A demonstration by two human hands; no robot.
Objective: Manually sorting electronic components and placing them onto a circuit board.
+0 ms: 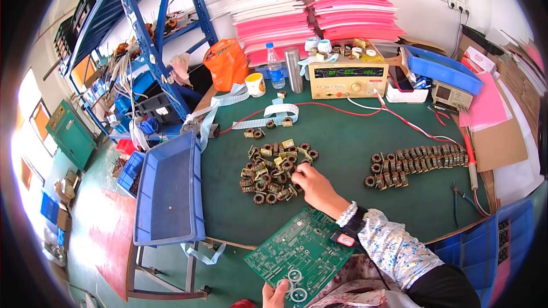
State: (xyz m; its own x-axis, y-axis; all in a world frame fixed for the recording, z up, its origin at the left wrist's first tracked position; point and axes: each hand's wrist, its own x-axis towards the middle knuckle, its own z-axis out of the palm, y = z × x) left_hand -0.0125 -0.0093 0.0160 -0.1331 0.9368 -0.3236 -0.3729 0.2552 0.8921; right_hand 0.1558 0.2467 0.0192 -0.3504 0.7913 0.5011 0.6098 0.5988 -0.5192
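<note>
My left hand [275, 296] grips the near edge of a large green circuit board [294, 251], thumb on top. The board is tilted at the table's front edge. Two pale rings lie on it beside the thumb. My right hand [315, 187] reaches over the board to the right side of a loose heap of copper-wound toroidal coils [268, 174]. Its fingers are curled together against the heap, and whatever is between the fingertips is hidden. Several coils carry small yellowish tabs. A dark band with a small device [345, 238] is strapped round my right wrist.
Rows of coils [419, 159] stand at the right, near pliers [465, 199] and a red-handled probe [471, 162]. A blue tray [169, 194] is on the left. Behind are a power supply [348, 80] with red and white leads, a bottle [275, 68], a flask [293, 71] and a mug [255, 85].
</note>
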